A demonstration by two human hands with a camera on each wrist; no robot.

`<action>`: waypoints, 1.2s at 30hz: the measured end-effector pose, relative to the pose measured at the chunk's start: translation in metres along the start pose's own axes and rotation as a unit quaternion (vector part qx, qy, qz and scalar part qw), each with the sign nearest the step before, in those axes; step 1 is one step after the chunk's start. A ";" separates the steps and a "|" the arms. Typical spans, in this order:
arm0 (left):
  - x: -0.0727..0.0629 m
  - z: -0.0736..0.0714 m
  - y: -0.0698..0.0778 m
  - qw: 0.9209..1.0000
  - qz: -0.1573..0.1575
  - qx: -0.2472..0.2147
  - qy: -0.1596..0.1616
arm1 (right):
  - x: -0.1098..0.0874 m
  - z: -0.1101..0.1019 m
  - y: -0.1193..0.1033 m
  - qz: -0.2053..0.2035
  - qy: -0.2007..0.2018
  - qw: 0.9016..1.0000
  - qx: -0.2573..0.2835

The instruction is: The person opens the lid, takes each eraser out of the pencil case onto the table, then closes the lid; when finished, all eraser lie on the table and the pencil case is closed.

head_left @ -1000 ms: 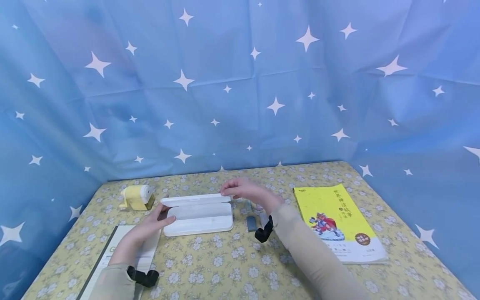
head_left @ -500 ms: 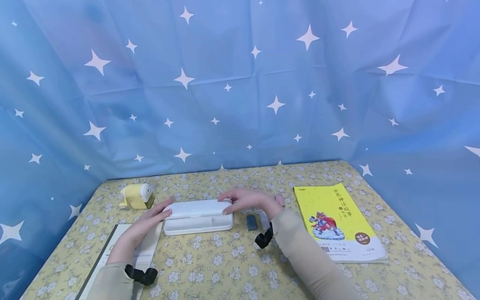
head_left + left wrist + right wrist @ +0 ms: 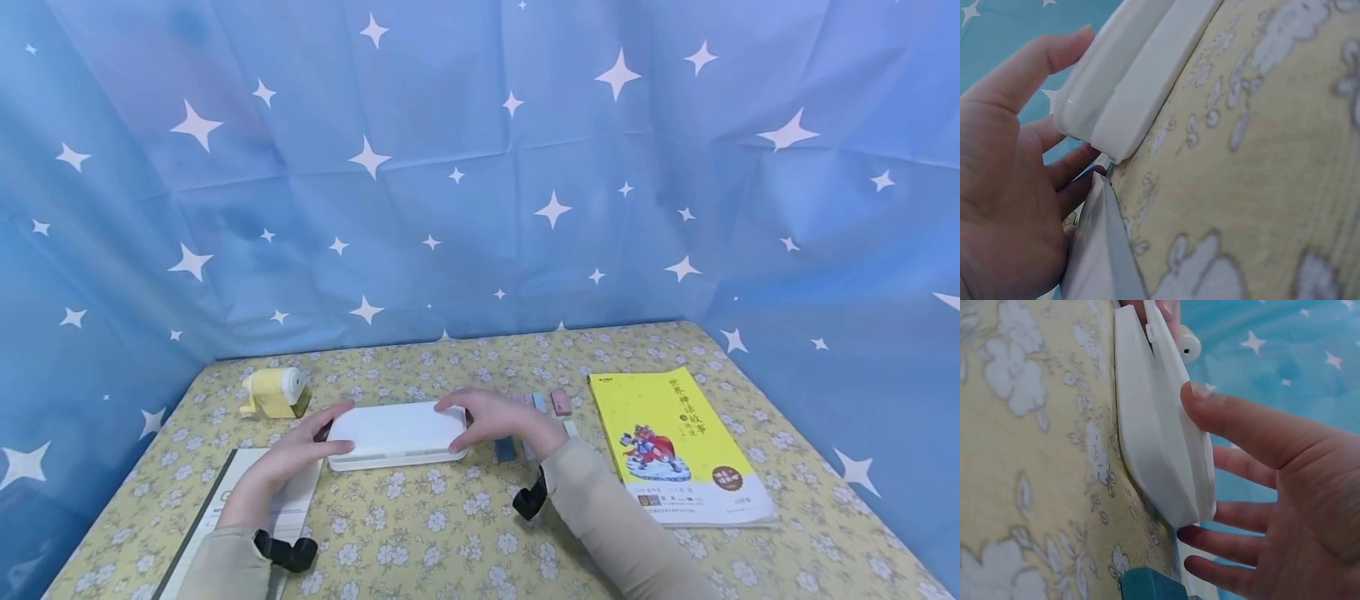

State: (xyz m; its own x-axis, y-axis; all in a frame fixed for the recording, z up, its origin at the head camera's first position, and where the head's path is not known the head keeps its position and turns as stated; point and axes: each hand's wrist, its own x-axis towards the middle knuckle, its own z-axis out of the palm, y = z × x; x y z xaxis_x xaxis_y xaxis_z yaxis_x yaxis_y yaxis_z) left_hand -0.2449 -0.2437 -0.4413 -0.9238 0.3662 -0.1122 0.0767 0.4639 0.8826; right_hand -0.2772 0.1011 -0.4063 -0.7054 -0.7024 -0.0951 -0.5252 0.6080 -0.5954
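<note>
A white pencil case (image 3: 405,429) lies lengthwise on the cloth, its lid tipped down over the base. In the right wrist view a narrow gap still shows between lid (image 3: 1179,394) and base (image 3: 1141,425). My left hand (image 3: 300,442) grips the case's left end, thumb (image 3: 1069,50) at the lid and fingers behind. At the opposite end my right hand (image 3: 491,421) holds the lid's corner, with its thumb (image 3: 1235,419) on top and the other fingers spread around the back. The inside of the case is mostly hidden by the lid.
A yellow pencil sharpener (image 3: 273,393) with a crank stands back left. A notebook (image 3: 288,500) lies under the left forearm. Right of the case are a dark blue block (image 3: 505,450) and a pink eraser (image 3: 560,402). A yellow book (image 3: 667,433) lies farther right.
The pencil case's lid has swung from standing open at the back forward and down over the base. Both hands followed it, the right one coming slightly toward the front.
</note>
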 end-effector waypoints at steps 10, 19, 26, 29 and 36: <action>-0.001 0.000 0.003 1.000 0.015 0.023 0.012 | -0.002 0.005 -0.008 0.025 0.018 0.999 -0.027; 0.000 0.000 0.002 0.998 0.026 0.059 0.008 | -0.001 0.008 -0.007 0.035 0.022 0.999 -0.034; 0.002 -0.001 0.000 0.996 0.031 0.085 0.004 | -0.002 0.007 -0.010 0.042 0.023 0.998 -0.036; 0.002 -0.002 -0.001 0.996 0.032 0.081 0.005 | -0.001 0.007 -0.008 0.037 0.023 0.998 -0.036; 0.000 0.000 -0.003 0.997 0.032 0.064 0.004 | -0.001 0.008 -0.004 0.024 0.015 0.999 -0.030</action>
State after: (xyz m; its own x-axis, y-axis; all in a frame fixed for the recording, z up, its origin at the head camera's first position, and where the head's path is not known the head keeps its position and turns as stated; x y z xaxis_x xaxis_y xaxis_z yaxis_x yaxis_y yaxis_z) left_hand -0.2453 -0.2453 -0.4433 -0.9183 0.3922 -0.0539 0.1821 0.5393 0.8222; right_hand -0.2706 0.0960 -0.4099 -0.7440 -0.6611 -0.0973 -0.5177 0.6623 -0.5416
